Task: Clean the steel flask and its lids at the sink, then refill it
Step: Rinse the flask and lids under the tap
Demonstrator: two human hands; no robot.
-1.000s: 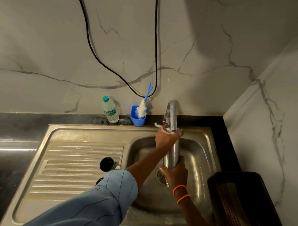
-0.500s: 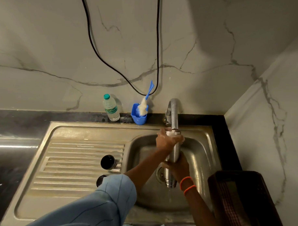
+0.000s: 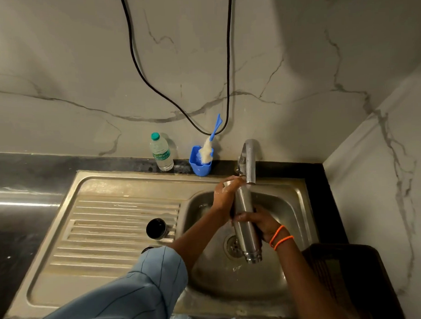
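flask held tilted under the tap, both hands on it

steel flask is over the sink basin, directly below the tap. long axis runs roughly toward and away from the tap, leaning a little: the far end sits just under and left of the tap spout, the near end hangs above the drain. near end shows a stepped, ringed rim. cannot tell which end is the mouth.

right hand grips the flask mid-body, fingers curled round the barrel from the right; two orange bands on that wrist. left hand wraps the far end next to the spout, fingers closed over the top of the flask, some white foam on the knuckles. left arm has a light blue striped sleeve.

dark round lid stands on the ribbed drainboard, left of the tap and well apart from the flask. a second dark piece is partly hidden behind the sleeve, can't identify it.

left of the tap, against the wall: blue cup holding a bottle brush, then a clear plastic water bottle with a green cap. black cable loops down the marble wall above. dark basket right of the basin.
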